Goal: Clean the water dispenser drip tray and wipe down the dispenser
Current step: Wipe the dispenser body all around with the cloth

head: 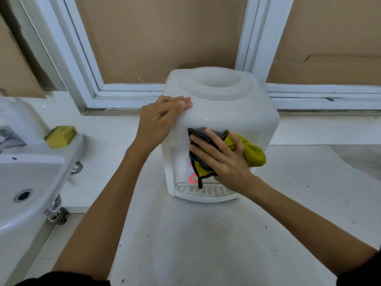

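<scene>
- Right hand [223, 156] is lying flat with fingers straight and slightly spread, pressing a cleaning cloth [252, 151] against the front face of the water dispenser [237, 112].
- The cloth is showing a grey side with black edging under the fingers and a yellow-green side bunching out past the thumb side to the right; one black-edged corner is hanging down towards the drip tray [206, 193].
- Left hand [162, 118] is resting on the dispenser's top left front corner, fingers together and bent over the edge, thumb on the side panel; it is bracing the unit, holding nothing else.
- The dispenser is sitting upright on the grey bench [206, 244], back near the window frame [127, 93]; its round bottle well [216, 79] on top is open, no bottle in it.
- The drip tray is seated in place at the base of the front, its slotted grille facing up; cannot tell if any water is in it.
- A pink tap part [192, 178] is peeking out just left of the cloth, above the tray; other taps are hidden by the cloth and hand.
- To the left, a white sink [31, 182] is carrying a yellow sponge [60, 136] on its rim, beside a metal faucet [9, 137]; the basin is showing only its drain [23, 195].
</scene>
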